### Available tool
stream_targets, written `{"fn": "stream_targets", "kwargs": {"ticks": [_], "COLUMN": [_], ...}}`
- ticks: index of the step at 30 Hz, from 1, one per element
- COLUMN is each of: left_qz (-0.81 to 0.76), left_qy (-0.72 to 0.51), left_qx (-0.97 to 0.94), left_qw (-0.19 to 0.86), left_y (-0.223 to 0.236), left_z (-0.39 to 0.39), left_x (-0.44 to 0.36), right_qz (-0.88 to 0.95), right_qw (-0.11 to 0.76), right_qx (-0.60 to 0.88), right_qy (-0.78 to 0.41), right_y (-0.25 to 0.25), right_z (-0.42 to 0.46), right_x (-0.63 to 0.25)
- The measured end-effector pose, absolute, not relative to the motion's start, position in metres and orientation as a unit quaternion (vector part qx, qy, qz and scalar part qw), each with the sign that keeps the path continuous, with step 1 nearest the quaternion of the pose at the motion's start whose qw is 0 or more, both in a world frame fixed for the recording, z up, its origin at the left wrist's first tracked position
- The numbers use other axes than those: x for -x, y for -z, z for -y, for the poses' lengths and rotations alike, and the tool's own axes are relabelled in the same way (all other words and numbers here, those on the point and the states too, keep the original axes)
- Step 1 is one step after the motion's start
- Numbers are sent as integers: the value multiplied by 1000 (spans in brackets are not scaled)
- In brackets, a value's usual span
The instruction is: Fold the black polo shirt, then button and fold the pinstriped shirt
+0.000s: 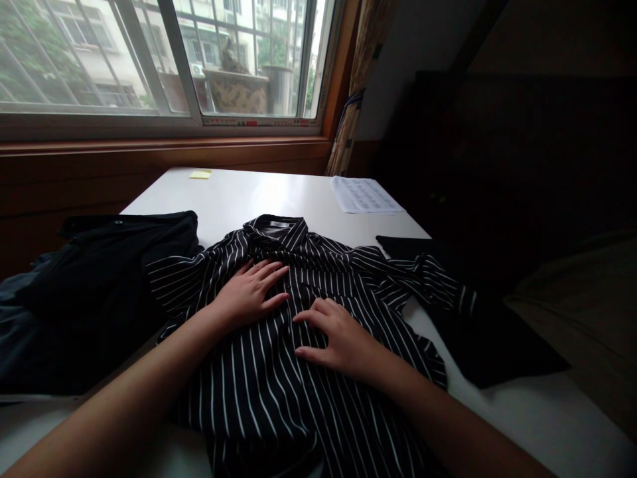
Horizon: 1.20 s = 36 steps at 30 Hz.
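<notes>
A black shirt with white stripes [259, 378] lies front side up, its collar toward the window and its sleeves out to both sides. My left hand [252, 290] rests flat on the chest of the shirt, fingers spread. Lower and to the right, my right hand [338, 335] is over the button front, with thumb and index finger apart and the other fingers curled. No cloth shows between its fingertips. Whether that hand presses on the fabric I cannot tell.
The shirt lies on a white table [239, 189]. Dark folded clothes [114, 279] are piled at the left, and a black cloth [488, 338] lies at the right. Printed sheets [365, 194] and a yellow note [200, 174] are at the far side, below a window [194, 66].
</notes>
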<state>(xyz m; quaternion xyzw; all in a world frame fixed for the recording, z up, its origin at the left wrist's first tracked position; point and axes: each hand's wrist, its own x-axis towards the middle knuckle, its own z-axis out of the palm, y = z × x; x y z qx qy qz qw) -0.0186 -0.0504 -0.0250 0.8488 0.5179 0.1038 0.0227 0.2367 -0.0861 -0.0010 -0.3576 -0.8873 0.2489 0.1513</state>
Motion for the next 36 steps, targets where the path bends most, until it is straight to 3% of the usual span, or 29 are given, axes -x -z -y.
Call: {"fn": "stream_targets", "kwargs": {"ticks": [9, 14, 20, 27, 36], "left_qz": [-478, -456, -440, -464, -517], "left_qy": [-169, -235, -104, -67, -33], "left_qx": [-861, -859, -892, -881, -855], "left_qw": [47, 6, 25, 57, 31], "left_y": [24, 13, -11, -26, 6], "left_z": [43, 42, 59, 73, 54], "left_x": [31, 29, 15, 19, 47], "right_qz": [896, 903, 906, 906, 922], "right_qw": [165, 173, 187, 199, 168], "right_qx": [354, 345, 344, 345, 318], "right_qy": [-210, -189, -161, -145, -143], "right_y": [9, 15, 19, 22, 22], "right_z": [70, 54, 42, 27, 2], "right_x": [-247, -257, -261, -264, -263]}}
